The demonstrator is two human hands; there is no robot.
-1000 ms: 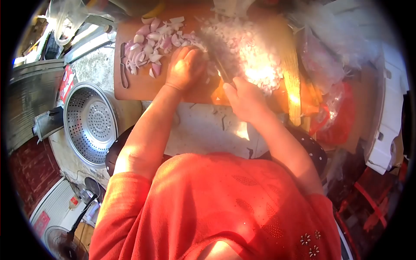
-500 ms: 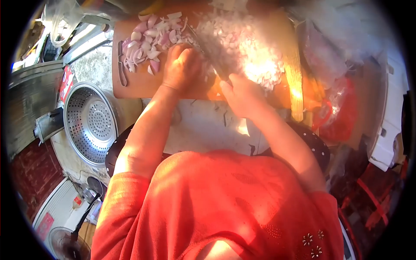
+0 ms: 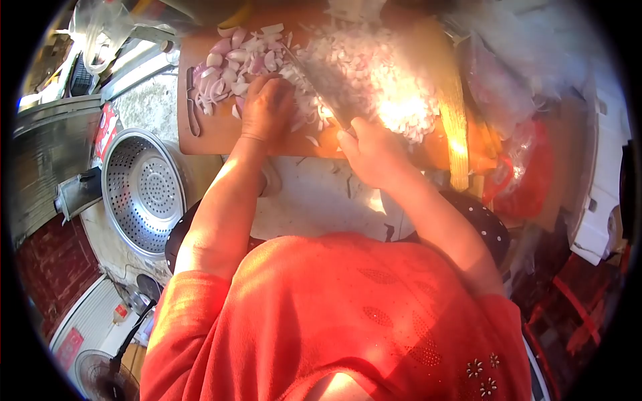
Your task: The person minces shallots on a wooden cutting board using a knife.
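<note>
My right hand [image 3: 374,148] is closed round the handle of a knife [image 3: 319,92], whose blade points up and to the left over the orange cutting board [image 3: 217,137]. Left of the blade, my left hand [image 3: 267,107] rests on the board with its fingers curled beside cut onion; whether it grips a piece is hidden. Larger onion pieces [image 3: 234,65] lie at the board's upper left. Right of the knife spreads a pile of finely chopped onion [image 3: 368,63], partly washed out by bright sunlight.
A peeler [image 3: 192,110] lies at the board's left edge. A metal colander [image 3: 144,190] stands left of the board. On the right are a yellow wooden strip [image 3: 455,134], a red plastic bag [image 3: 525,170] and a white foam box [image 3: 592,207]. A fan [image 3: 100,374] is at lower left.
My left hand has moved left, away from the blade, leaving cut onion between them. The knife remains in my right hand, and its blade shows more clearly.
</note>
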